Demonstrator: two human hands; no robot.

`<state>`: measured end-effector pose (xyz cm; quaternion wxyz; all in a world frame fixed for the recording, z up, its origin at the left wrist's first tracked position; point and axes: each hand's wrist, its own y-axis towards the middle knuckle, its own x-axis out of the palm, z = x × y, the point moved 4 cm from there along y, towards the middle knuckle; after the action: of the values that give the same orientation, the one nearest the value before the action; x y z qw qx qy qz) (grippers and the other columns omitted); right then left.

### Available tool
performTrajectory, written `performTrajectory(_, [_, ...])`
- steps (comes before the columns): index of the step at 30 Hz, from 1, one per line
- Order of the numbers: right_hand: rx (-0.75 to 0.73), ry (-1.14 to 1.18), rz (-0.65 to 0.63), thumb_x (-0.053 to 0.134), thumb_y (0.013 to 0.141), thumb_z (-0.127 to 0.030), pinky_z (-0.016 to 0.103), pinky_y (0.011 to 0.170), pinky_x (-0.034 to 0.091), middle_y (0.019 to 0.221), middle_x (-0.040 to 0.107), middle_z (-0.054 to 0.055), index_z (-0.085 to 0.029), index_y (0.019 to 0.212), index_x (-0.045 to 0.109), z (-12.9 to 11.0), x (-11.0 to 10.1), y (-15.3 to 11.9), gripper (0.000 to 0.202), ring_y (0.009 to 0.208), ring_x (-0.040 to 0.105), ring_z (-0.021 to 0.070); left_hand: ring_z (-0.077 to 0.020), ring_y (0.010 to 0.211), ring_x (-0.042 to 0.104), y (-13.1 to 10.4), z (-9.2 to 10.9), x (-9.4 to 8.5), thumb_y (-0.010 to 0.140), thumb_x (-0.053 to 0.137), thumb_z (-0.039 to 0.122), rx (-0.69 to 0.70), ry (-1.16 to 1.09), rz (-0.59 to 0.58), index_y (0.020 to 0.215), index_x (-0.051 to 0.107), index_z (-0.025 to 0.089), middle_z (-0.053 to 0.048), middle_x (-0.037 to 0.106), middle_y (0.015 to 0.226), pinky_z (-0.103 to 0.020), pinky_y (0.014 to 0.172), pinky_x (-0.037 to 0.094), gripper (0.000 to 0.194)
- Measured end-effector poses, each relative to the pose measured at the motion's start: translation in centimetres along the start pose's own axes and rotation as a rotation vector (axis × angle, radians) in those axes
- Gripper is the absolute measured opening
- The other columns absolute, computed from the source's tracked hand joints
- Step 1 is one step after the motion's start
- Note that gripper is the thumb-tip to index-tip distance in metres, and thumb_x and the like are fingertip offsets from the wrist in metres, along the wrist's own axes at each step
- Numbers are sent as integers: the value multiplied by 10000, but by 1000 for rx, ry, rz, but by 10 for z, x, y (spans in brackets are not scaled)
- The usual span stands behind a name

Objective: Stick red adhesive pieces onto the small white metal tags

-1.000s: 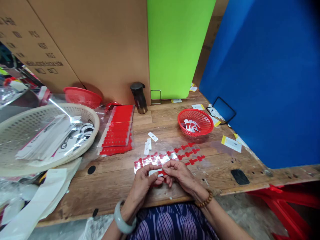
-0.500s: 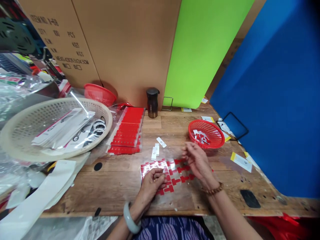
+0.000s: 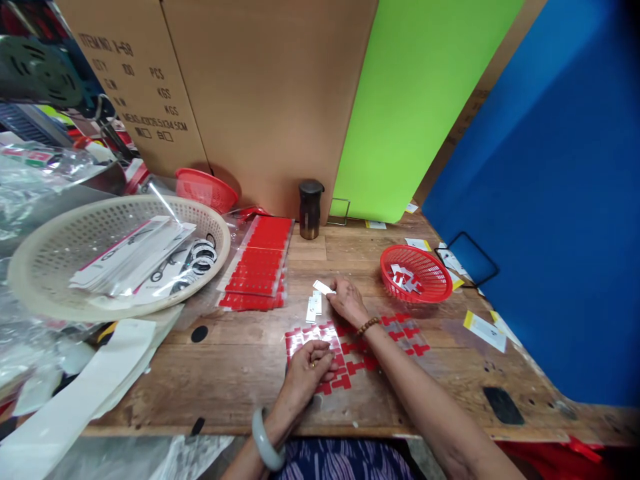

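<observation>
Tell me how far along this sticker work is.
Done: a few finished pieces lie in the small red basket. In hand: the left hand presses on the clear sheet of red T-shaped stickers, while the right hand touches the white strips on the table. Left: many stickers remain on that sheet, plus a stack of full red sheets.

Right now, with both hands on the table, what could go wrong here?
The right hand reaches for small white strips lying loose; a brush could scatter them. The forearm crosses the clear sheet of red stickers, which the left hand presses down; the sleeve-free arm might drag or lift stickers. The red basket sits near the elbow's path and could be knocked.
</observation>
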<state>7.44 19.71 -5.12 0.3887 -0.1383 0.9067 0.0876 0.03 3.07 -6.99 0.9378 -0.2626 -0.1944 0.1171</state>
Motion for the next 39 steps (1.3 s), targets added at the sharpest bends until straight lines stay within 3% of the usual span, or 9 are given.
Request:
performTrajectory(6, [-65,85,-53,516,686,-70,236,595,337,634,520,-19,-181,662,490,-1,-12,-8,117,630,478,138,-125,662,657,-3,3,0,650,762,382,-16,-39,7,901,582,113,-56,663,785,-219,625,522,410])
performTrajectory(9, [-147,146,-66,491,731,-95,238,625,366,688,525,-17,-187,688,490,-8,-29,-36,102,669,483,139,-135,636,665,-5,13,-1,747,658,462,-41,-121,18,894,592,105,-88,676,786,-240,634,539,392])
performTrajectory(12, [-291,223,-123,457,755,-54,246,664,383,753,515,-6,-191,712,484,-19,-41,-73,146,724,484,143,-155,638,674,-6,25,1,791,597,489,-58,-214,-63,947,612,90,-110,686,767,-267,646,556,428])
performTrajectory(14, [-398,252,-186,434,777,-20,255,686,384,787,497,5,-191,722,476,-27,-43,-96,185,757,475,147,-144,629,671,-7,29,2,757,666,428,-74,-216,-123,955,627,81,-111,695,770,-243,630,555,401])
performTrajectory(17, [-439,289,-237,429,816,-2,260,721,394,835,486,14,-191,778,496,-32,-45,-115,204,803,476,149,-115,581,652,-9,28,0,616,806,272,-95,-175,-126,886,636,80,-82,698,742,-196,581,541,373])
performTrajectory(22, [-364,373,-317,613,816,-112,277,832,416,1073,517,44,-222,1077,539,-28,-51,-120,292,983,497,171,-86,446,591,-14,29,-7,590,810,272,-54,-45,-101,852,621,86,-40,671,583,-161,469,477,373])
performTrajectory(30, [-304,440,-361,624,822,-144,257,744,425,936,609,9,-222,974,612,-19,-47,-121,171,861,551,155,-56,412,542,-19,36,-9,632,781,274,-5,81,-91,866,626,97,-6,656,546,-140,441,422,331])
performTrajectory(35, [-257,487,-349,624,828,-192,250,683,425,877,607,7,-208,953,614,-14,-44,-121,126,780,548,144,-76,453,600,-22,34,-9,554,834,226,-105,-23,-87,892,606,96,-43,700,622,-156,491,488,428])
performTrajectory(39, [-268,498,-323,621,829,-208,253,685,431,868,604,10,-202,942,617,-12,-41,-122,113,779,550,144,-102,479,637,-22,34,-10,558,835,199,-137,-55,-27,839,608,84,-74,708,627,-167,515,527,379])
